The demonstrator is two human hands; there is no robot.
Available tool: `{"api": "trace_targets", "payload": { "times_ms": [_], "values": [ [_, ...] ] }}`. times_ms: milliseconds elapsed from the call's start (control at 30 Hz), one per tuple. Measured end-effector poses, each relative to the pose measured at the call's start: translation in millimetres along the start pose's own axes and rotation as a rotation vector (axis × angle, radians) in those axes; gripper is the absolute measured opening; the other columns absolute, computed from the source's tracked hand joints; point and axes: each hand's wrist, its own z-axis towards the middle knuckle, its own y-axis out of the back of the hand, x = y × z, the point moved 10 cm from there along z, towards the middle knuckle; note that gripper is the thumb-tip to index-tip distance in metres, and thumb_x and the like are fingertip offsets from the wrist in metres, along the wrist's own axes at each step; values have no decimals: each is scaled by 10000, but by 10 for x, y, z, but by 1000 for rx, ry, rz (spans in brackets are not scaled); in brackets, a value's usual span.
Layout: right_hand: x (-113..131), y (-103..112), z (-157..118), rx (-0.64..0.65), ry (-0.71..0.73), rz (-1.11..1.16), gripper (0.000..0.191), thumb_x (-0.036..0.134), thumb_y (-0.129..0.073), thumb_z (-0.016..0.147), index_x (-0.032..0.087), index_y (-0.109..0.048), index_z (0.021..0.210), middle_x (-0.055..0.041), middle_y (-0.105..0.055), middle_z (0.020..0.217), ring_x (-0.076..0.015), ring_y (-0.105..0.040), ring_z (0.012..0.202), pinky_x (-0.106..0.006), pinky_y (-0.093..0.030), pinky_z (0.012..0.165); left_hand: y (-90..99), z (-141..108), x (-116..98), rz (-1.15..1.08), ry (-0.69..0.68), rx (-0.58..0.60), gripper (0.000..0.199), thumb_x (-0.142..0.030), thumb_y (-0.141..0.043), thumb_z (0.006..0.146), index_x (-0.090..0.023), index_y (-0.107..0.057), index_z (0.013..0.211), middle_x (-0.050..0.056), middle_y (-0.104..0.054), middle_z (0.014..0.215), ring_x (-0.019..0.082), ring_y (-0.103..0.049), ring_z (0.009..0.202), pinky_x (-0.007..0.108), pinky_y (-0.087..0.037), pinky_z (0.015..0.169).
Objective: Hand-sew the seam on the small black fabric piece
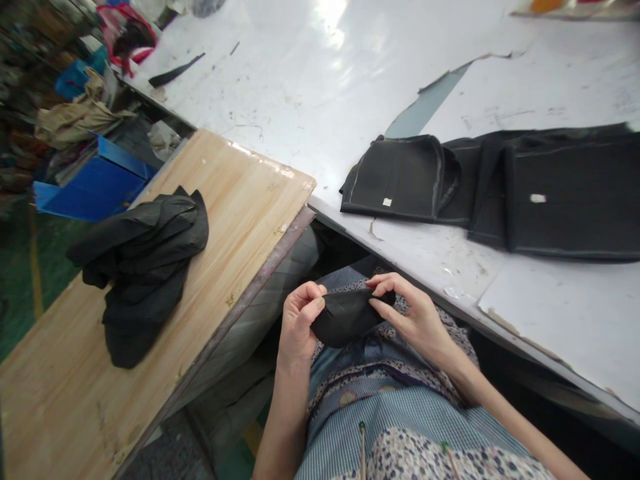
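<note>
A small piece of black cloth (347, 317) is stretched between my two hands, just above my lap. My left hand (301, 320) pinches its left end between thumb and fingers. At the other end, my right hand (413, 317) grips the upper edge the same way, thumb below and fingertips on top. The cloth sags a little along its lower side, and its far face is hidden. Under it lies the patterned apron (400, 420) on my lap.
Folded black fabric pieces (565, 193) with small white labels lie on the white table (300, 80) at the right. A crumpled black cloth (145, 260) rests on the wooden board (225, 193) at the left. Beyond it stands a blue box (95, 180).
</note>
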Motion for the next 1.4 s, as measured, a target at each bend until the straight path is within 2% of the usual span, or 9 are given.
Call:
{"api": "trace_targets", "payload": {
  "times_ms": [200, 433, 567, 733, 867, 1033, 1400],
  "values": [
    [-61, 28, 16, -23, -61, 83, 50, 200, -653, 906, 213, -640, 859, -59, -678, 1043, -225, -632, 1021, -363, -462, 944, 30, 14, -10, 16, -23, -10, 320, -270, -728, 741, -162, -462, 599, -27, -398, 648, 95, -340, 586, 208, -297, 537],
    [-237, -26, -21, 2, -245, 309, 120, 270, -707, 867, 207, -639, 791, -53, -691, 1050, -235, -624, 1040, -372, -438, 953, 38, 17, -15, 24, -34, -5, 326, -259, -711, 754, -165, -441, 597, -31, -367, 639, 95, -314, 577, 211, -268, 523],
    [-307, -55, -41, -11, -294, 370, 153, 275, -722, 850, 206, -617, 764, -44, -690, 1015, -219, -624, 985, -361, -444, 912, 41, 15, -7, 30, -32, -8, 322, -250, -699, 755, -166, -433, 594, -31, -362, 642, 95, -305, 576, 216, -262, 522],
    [-326, -5, -31, -77, -276, 343, 216, 255, -726, 832, 209, -550, 716, -30, -675, 935, -199, -615, 911, -349, -454, 868, 30, 16, -7, 36, -33, -10, 333, -242, -694, 750, -167, -416, 583, -33, -346, 627, 98, -297, 574, 220, -259, 526],
    [-307, 19, -10, -88, -230, 263, 184, 245, -705, 834, 210, -552, 739, -33, -671, 919, -195, -615, 888, -343, -460, 856, 22, 17, -8, 28, -33, -5, 329, -245, -694, 754, -168, -421, 586, -33, -348, 624, 98, -295, 571, 222, -256, 526],
    [-319, 31, -14, -103, -208, 203, 94, 244, -666, 851, 209, -584, 819, -45, -683, 953, -207, -637, 931, -346, -478, 869, 47, 27, -9, 15, -33, -12, 333, -259, -702, 747, -170, -425, 585, -35, -350, 615, 98, -298, 561, 221, -256, 521],
    [-298, 23, -24, -98, -197, 134, 89, 281, -622, 897, 215, -577, 857, -64, -701, 1013, -229, -642, 971, -387, -474, 920, 132, 33, -36, 40, -48, -68, 321, -270, -703, 728, -173, -430, 591, -34, -361, 625, 99, -319, 569, 217, -274, 530]
  ]
}}
